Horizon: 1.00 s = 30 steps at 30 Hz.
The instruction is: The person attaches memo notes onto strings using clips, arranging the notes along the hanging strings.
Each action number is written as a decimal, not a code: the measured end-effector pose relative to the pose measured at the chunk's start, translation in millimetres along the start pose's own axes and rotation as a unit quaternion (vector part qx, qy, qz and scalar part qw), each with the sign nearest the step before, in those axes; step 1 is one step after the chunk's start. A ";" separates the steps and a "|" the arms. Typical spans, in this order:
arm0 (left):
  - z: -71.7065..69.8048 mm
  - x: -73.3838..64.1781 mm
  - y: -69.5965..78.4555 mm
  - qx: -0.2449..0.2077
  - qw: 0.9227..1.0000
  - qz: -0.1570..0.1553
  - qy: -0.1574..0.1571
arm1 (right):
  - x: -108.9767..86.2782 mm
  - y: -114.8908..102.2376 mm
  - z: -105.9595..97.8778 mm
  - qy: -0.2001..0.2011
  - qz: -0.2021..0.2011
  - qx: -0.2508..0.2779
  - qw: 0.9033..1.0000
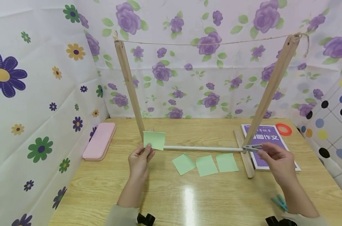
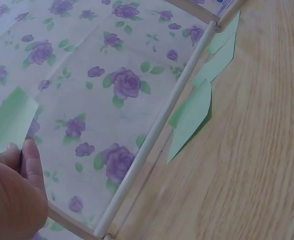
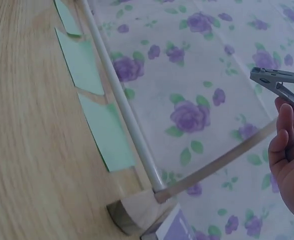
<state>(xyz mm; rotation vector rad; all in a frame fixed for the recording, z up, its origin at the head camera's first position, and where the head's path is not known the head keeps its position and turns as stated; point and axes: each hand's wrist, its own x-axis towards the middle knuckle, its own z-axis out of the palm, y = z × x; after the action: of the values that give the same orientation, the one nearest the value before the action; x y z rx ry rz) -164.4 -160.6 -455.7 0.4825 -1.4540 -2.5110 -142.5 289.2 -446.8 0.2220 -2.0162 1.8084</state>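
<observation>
My left hand pinches a green sticky note by its lower edge, holding it up before the foot of the left wooden post. In the left wrist view the same note rises from between thumb and fingers. A grey clothespin sits between thumb and fingers of my right hand, its nose pointing left, near the foot of the right post. Three more green notes lie in a row on the table in front of the white rod.
A string runs between the post tops. At the left lies a pink case. Behind the right post are a purple book and a red ring. A teal clothespin lies by my right forearm.
</observation>
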 end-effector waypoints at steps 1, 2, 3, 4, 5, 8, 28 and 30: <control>0.5 -0.2 0.7 0.005 1.000 0.002 0.000 | 1.3 -1.1 2.1 -0.002 -0.001 -0.010 1.000; 1.1 -0.4 1.6 0.010 1.000 0.005 -0.001 | 2.9 -2.6 4.1 -0.002 -0.001 -0.025 1.000; 2.2 -0.3 2.4 0.013 1.000 0.008 0.000 | 4.6 -4.2 6.1 -0.003 0.001 -0.034 0.999; 3.4 -0.4 3.6 0.017 1.000 0.011 -0.001 | 6.6 -5.6 7.9 -0.006 0.000 -0.036 0.999; 4.7 -0.4 4.8 0.018 1.000 0.014 -0.001 | 8.8 -7.2 9.5 -0.011 -0.005 -0.036 0.999; 8.9 0.0 8.7 0.013 1.000 0.023 0.003 | 16.4 -13.0 15.2 -0.029 -0.023 -0.009 0.999; 24.0 6.1 36.7 -0.022 0.998 0.048 -0.019 | 56.6 -69.2 59.8 -0.084 -0.088 0.136 0.983; 26.1 7.0 40.7 -0.027 0.998 0.051 -0.021 | 59.7 -74.7 64.4 -0.082 -0.087 0.128 0.985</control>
<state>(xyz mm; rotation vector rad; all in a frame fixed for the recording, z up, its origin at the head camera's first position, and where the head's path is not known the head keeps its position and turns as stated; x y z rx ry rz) -180.2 -162.2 -409.6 0.3410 -1.3852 -2.4864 -180.0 225.3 -358.6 0.6233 -1.7985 1.9857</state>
